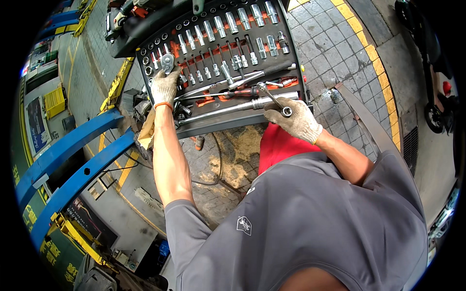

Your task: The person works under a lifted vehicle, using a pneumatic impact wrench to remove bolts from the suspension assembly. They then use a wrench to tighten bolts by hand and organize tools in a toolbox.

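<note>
My left hand (164,90), in a whitish work glove with an orange wrist band, is closed at the left side of an open socket set (238,121). The round chrome head of a ratchet (167,61) sticks out past its fingers; the handle is mostly hidden. In my right hand (297,119), gloved as well, is a metal socket wrench (273,97), held above the set's near right corner. A hollow socket end shows by the fingers, and the shaft slants up to the left. Rows of chrome sockets (219,26) fill the dark tray beyond both hands.
A long chrome bar (218,112) lies along the tray's near edge, with screwdrivers and ratchet handles behind it. Blue lift arms (80,145) reach in from the left. A dark cable (221,165) runs over the stained paving. A scooter (432,97) stands far right.
</note>
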A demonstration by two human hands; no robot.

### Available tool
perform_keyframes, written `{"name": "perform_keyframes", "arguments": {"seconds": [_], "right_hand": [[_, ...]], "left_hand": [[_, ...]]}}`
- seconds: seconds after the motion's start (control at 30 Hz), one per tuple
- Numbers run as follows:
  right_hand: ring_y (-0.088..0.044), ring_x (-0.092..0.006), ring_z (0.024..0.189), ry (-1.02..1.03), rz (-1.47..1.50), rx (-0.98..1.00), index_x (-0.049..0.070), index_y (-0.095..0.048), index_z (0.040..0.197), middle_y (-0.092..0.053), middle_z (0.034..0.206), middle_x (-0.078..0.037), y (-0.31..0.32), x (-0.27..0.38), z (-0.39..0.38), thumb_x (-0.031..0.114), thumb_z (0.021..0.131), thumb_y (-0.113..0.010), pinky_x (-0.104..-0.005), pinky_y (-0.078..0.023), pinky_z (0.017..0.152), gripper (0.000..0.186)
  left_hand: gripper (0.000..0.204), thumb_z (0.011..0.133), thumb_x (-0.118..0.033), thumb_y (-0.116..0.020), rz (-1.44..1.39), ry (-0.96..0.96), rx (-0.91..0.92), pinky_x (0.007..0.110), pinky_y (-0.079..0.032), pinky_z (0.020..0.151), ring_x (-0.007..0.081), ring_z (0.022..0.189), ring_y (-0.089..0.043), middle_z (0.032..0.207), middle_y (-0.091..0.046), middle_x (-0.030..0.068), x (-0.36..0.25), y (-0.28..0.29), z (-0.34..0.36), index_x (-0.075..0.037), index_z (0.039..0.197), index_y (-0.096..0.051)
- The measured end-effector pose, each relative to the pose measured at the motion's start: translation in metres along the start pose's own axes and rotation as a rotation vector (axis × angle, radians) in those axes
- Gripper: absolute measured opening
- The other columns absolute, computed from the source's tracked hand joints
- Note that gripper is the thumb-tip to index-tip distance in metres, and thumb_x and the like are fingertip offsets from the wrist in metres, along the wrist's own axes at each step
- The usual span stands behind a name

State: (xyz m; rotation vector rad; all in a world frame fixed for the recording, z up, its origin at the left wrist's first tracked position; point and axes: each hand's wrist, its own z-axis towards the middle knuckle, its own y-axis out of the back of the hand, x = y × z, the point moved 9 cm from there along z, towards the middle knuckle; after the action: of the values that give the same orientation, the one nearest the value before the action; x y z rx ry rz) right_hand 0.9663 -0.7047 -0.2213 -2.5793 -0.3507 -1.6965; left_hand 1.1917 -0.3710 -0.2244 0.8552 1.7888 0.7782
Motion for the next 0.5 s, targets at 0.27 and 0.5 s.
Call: {"name": "perform_keyframes", "arguments": {"seconds": [0.27,0.5], "right_hand": [[-0.067,-0.014,0.074,0.022,-0.067,-0.014,0.001,-0.073,0.106,-0.073,0.084,-0.011,0.002,0.008,0.001,0.021,0.093,-0.073,-0.0321,-0.055,0.073,0.024],[-0.07,-0.0225,0.077,0.004,-0.025,-0.025,0.006,-0.074,0.11,-0.073,0.089,-0.014,0.005,0.004,0.001,0.031,0.092,-0.074,-0.036,-0.054,0.073,0.031]], "left_hand": [[0.055,0.08,-0.044,-0.076,0.351,-0.11,-0.082,0.042,-0.053,0.087,0.038,0.098,-0.071,0.101,-0.073,0.0242,-0.008,-0.001,-0.011,0.0,0.113,-0.072],[0.047,0.087,-0.038,-0.077,-0.255,0.079,-0.058,0.031,-0.049,0.06,0.0146,0.062,-0.062,0.079,-0.07,0.0101,0.022,-0.012,-0.02,0.005,0.104,-0.069]]}}
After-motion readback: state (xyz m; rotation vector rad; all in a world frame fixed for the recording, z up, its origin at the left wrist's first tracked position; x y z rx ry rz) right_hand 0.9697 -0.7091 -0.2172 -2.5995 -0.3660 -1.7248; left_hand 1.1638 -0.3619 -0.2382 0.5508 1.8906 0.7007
